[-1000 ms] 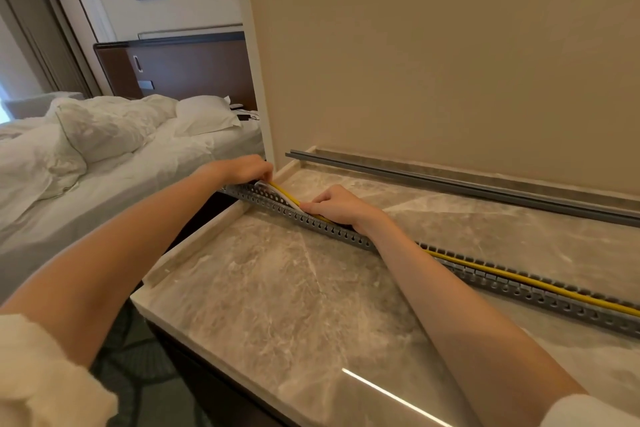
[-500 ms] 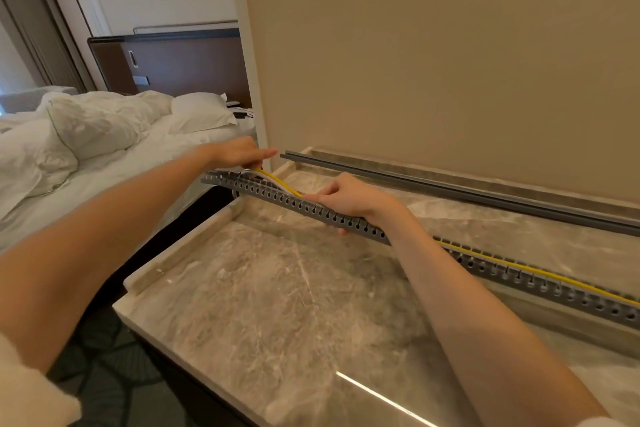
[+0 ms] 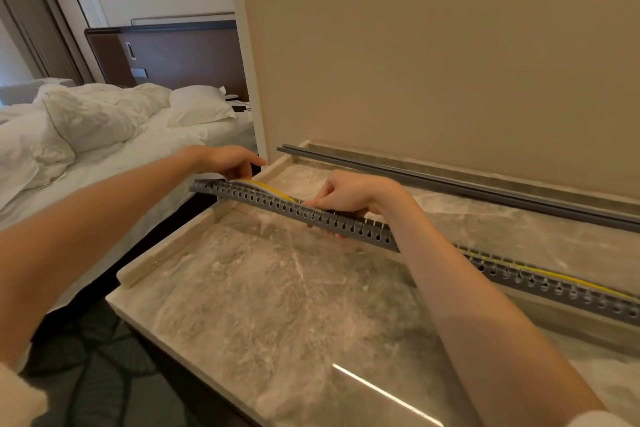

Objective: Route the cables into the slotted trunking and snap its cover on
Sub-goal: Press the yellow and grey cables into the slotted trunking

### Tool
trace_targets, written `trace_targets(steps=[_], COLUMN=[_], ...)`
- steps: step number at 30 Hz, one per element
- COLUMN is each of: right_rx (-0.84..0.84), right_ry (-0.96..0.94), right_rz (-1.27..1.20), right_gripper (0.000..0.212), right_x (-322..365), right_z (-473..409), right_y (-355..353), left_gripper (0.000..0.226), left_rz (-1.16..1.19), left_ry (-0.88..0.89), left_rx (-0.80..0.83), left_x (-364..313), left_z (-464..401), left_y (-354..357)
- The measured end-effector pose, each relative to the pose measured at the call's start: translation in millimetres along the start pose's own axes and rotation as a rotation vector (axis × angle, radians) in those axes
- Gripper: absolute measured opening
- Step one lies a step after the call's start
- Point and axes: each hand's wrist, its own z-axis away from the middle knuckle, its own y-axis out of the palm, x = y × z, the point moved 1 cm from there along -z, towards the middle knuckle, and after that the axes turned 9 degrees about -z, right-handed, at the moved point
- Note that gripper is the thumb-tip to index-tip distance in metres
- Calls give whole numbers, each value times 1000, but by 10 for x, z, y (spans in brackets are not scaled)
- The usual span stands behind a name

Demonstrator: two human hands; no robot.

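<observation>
A long grey slotted trunking (image 3: 277, 206) runs diagonally across the marble counter (image 3: 284, 305), its left end lifted off the surface. A yellow cable (image 3: 273, 190) and a white one lie inside it; the yellow cable shows again at the right (image 3: 554, 279). My right hand (image 3: 349, 198) grips the trunking near its middle, fingers wrapped under it. My left hand (image 3: 228, 160) is at the trunking's left end, fingers on the cables there. The grey cover strip (image 3: 450, 184) lies apart along the wall at the back of the counter.
A beige wall (image 3: 433, 45) rises right behind the counter. The counter has a raised lip along its left edge (image 3: 166, 255). A bed with white bedding (image 3: 104, 135) stands to the left, across a gap with dark carpet (image 3: 97, 374).
The trunking's left end has been lifted off the counter by my right hand. My left hand has stayed at the left end with the cables.
</observation>
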Motion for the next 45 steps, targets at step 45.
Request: trace_targets(steps=[45], right_rx=[-149], right_ry=[21], right_rz=[280], right_gripper=[37], right_x=[-111], right_z=[-49], right_y=[-53], left_gripper=[57], left_rz=[293], left_ry=[149], left_rx=[-198], left_x=[76], left_z=[251], left_y=[-75])
